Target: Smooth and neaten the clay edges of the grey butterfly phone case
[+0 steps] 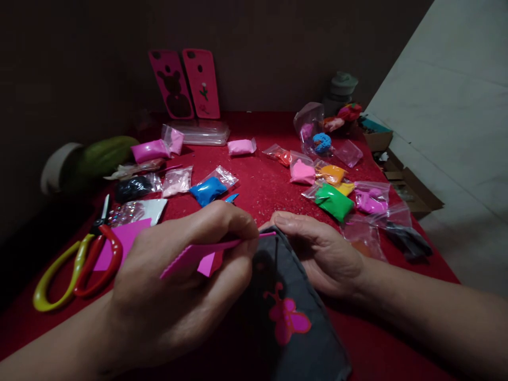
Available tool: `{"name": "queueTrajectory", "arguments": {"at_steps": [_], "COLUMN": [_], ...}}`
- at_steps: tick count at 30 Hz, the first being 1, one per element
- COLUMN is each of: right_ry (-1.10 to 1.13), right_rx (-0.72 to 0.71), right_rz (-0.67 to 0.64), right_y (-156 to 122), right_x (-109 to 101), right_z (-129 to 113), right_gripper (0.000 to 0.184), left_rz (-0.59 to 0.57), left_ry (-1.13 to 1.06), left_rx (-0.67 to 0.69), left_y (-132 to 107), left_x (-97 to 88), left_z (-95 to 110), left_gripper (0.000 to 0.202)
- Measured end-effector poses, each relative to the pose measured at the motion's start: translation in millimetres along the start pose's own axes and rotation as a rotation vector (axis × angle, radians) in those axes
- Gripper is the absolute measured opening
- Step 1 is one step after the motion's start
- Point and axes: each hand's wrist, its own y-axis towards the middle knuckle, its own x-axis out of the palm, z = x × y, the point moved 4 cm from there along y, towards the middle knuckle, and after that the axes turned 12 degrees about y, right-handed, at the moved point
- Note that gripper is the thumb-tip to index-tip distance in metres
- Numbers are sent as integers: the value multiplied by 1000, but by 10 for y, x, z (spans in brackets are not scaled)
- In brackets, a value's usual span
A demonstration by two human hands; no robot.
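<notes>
My left hand (178, 286) is closed in a pinch around a thin pink modelling tool (198, 254), its tip resting at the top edge of a dark grey phone case (301, 338). A pink clay butterfly (288, 317) sits on the case. My right hand (317, 251) lies along the case's upper right edge, fingers curled against it, holding it steady on the red table (262, 185).
Scissors with red and yellow-green handles (79, 264) lie at the left on a pink sheet (123, 238). Several small bags of coloured clay are spread across the table: blue (208, 189), green (334, 201), pink (241, 146). Two pink phone cases (184, 83) lean against the back wall.
</notes>
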Motion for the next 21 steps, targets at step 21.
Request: {"name": "queueTrajectory", "arguments": {"at_steps": [21], "right_ry": [16], "right_rx": [2], "right_rz": [11], "right_y": [-9], "right_x": [7], "right_z": [-7], "right_gripper": [18], "left_rz": [-17], "left_ry": [48], "left_rx": [19], "left_y": [2], "left_x": [18], "left_z": [-5], "left_gripper": [10]}}
